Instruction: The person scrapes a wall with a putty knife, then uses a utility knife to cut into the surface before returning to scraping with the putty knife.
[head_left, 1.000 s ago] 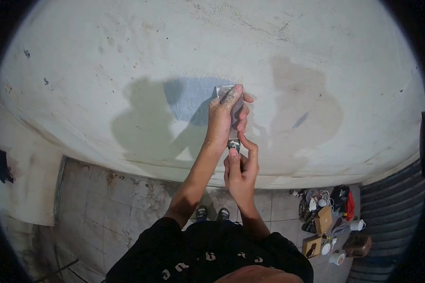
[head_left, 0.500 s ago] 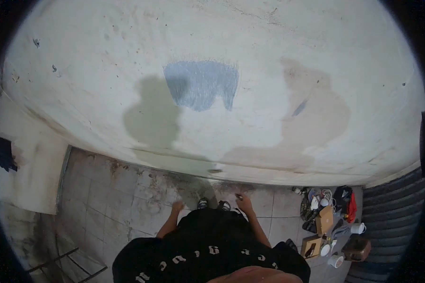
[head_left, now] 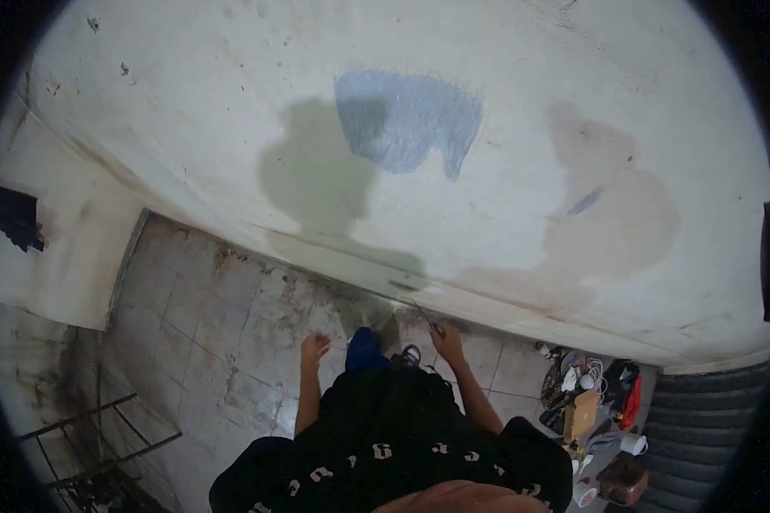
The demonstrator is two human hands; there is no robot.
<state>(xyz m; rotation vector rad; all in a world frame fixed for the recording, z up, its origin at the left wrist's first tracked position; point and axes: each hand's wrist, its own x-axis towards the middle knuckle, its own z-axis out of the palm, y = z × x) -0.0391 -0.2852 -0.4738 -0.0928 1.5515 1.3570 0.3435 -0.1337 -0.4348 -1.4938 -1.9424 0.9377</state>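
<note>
My right hand (head_left: 444,339), low before the wall, is closed around the handle of a thin, long tool (head_left: 422,313). Its slim end points up and left toward the wall's foot; the exact kind is too small to make out. My left hand (head_left: 316,346) hangs above the floor with its fingers loosely apart and nothing visible in it. Ahead stands a pale, stained wall (head_left: 505,231) bearing a blue patch (head_left: 406,120) and a smaller bluish mark (head_left: 586,201). A dark smear (head_left: 409,285) lies low on the wall near the tool.
Tiled floor (head_left: 188,299) runs along the wall, dirty at its edge. At right lie a cardboard box (head_left: 581,414), a red cloth (head_left: 631,402), a white cup (head_left: 633,444) and a brown container (head_left: 622,480), beside a ribbed dark shutter (head_left: 701,436). A metal frame (head_left: 115,436) stands lower left.
The view has turned and shifted. My left hand has risen slightly and its fingers have spread. The tool's long end now shows, and one blue-clad knee has come forward.
</note>
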